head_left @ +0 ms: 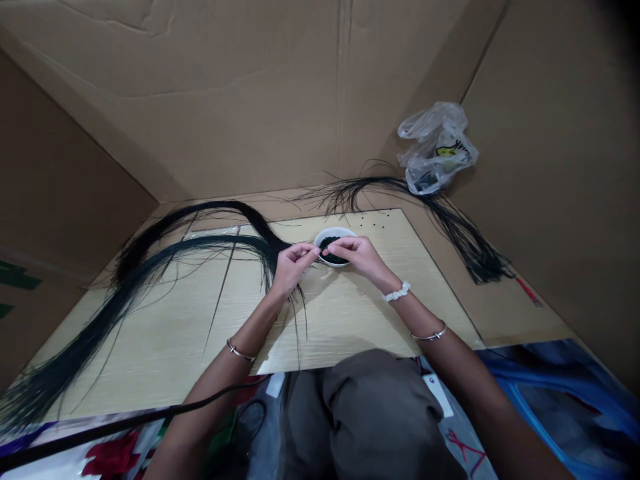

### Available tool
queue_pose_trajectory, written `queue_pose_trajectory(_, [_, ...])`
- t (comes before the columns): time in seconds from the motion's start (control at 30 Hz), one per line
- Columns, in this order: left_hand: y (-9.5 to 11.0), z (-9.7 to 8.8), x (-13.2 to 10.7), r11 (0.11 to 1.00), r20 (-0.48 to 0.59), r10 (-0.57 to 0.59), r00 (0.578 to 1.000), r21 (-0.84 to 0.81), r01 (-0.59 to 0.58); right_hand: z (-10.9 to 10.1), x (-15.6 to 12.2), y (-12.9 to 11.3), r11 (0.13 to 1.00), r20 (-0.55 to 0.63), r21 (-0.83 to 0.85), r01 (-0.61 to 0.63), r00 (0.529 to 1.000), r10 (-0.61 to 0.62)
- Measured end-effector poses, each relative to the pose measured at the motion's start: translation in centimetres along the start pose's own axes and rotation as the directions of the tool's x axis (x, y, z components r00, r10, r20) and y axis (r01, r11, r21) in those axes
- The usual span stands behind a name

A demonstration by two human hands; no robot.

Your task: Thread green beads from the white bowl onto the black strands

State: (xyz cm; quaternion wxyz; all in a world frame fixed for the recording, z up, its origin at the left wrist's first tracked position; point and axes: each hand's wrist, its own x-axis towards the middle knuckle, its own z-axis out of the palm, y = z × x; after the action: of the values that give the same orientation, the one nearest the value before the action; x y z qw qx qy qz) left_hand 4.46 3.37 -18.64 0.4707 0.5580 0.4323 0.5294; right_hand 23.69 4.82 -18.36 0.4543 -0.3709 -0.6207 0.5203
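My left hand (295, 265) and my right hand (357, 257) meet at their fingertips just over the rim of a small white bowl (336, 231). The bowl holds dark beads (331, 241). My left fingers pinch what looks like a thin black strand, and my right fingertips close beside them on something too small to make out. Long bundles of fine black strands (200, 243) sweep across the pale wood-grain board (350, 320) and pass under my left hand.
A second bundle of black strands (450, 220) curves along the back right. A crumpled plastic bag (435, 150) leans against the cardboard walls (200, 100) around the board. A black cable (125, 423) crosses my lap at the lower left. Grey cloth covers my lap (375, 407).
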Motion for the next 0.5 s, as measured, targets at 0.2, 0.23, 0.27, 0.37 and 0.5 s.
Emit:
queue_pose_trajectory(0.2, [0.19,0.04,-0.03,1.000,-0.016,-0.014,1.000,-0.013,0.013,0.13,-0.10,-0.06,1.000,-0.012,0.018,-0.012,1.000,0.013])
queue_pose_trajectory(0.23, [0.22,0.05,-0.02,1.000,-0.019,-0.014,1.000,-0.015,0.014,0.14,-0.11,-0.04,1.000,-0.011,0.021,-0.012,1.000,0.012])
queue_pose_trajectory(0.27, [0.22,0.05,-0.01,1.000,-0.021,-0.015,1.000,-0.015,0.015,0.15,-0.10,-0.02,1.000,-0.008,0.025,-0.012,1.000,0.012])
queue_pose_trajectory(0.37, [0.14,0.05,0.05,1.000,-0.025,-0.015,1.000,-0.013,0.015,0.19,-0.08,0.05,0.999,-0.003,0.033,-0.012,1.000,0.012])
queue_pose_trajectory(0.5, [-0.09,0.04,0.06,1.000,-0.031,-0.005,1.000,-0.006,0.005,0.27,-0.07,0.06,1.000,-0.015,0.014,-0.007,1.000,0.007])
